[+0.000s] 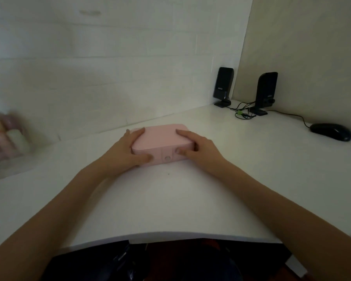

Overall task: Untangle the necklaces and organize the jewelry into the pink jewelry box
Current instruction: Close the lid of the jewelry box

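Note:
A closed pink jewelry box (160,139) with a round snap on its front flap lies in the middle of the white desk (180,199). My left hand (124,153) grips its left end, fingers over the lid and thumb on the front face. My right hand (199,148) grips its right end the same way, thumb beside the snap. No necklaces or other jewelry are in view.
Two black speakers (223,86) (265,92) with tangled cables stand at the back right corner. A black mouse (330,131) lies at the right edge. A blurred pack of pastel bottles (6,136) sits at the far left by the wall.

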Demonstrator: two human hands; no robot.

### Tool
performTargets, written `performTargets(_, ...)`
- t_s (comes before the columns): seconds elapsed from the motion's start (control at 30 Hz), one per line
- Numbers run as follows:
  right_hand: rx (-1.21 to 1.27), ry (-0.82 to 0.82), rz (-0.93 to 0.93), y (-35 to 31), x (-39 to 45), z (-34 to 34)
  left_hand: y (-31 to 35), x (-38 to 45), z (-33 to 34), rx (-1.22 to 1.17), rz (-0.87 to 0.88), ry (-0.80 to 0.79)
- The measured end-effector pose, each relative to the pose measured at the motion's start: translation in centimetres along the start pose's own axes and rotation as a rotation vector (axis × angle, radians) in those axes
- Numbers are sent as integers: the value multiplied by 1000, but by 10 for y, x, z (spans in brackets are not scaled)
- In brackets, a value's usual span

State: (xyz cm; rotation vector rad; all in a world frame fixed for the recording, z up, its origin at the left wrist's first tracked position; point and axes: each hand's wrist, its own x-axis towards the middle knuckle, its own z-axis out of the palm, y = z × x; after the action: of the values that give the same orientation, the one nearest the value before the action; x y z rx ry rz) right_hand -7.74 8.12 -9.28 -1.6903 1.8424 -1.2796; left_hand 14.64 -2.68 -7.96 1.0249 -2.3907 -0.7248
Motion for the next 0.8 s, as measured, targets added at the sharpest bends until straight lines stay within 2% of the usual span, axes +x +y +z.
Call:
performTargets(0.13, 1, -65, -48, -21, 15, 32, -16, -19, -18, 202, 83, 154)
performTargets(0.3, 38, -123, -78, -44, 36, 74, -32, -39, -41, 469, 111, 170)
performTargets(0.57, -25, -203, -199, -87, 66, 145, -64, -67, -78, 740, -88, 232)
performTargets(0.8, -30, -248, -225, -102, 80, 182, -76, -84, -96, 859, -120, 291)
